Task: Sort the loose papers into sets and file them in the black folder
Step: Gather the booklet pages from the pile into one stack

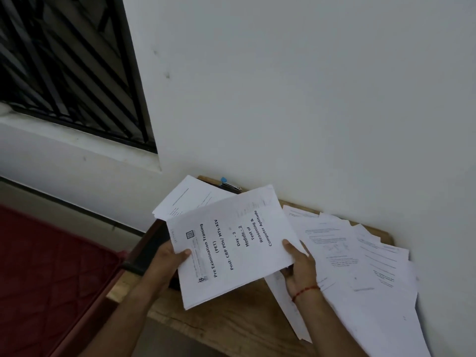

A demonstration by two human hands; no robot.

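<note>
Two hands, left [170,256] and right [300,264], with one set [231,248] of printed sheets between them. One table [219,323] carries one black folder [152,243] at its left edge, one stack [188,197] at the far left corner, and one fan [360,266] of loose sheets along the right edge, whose number cannot be counted exactly. One blue-tipped item [224,180] at the far edge; one red thread [306,289] on the right wrist.

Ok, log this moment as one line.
step: sorting | left hand: grips paper set | right hand: grips same set | loose papers: spread on table
</note>
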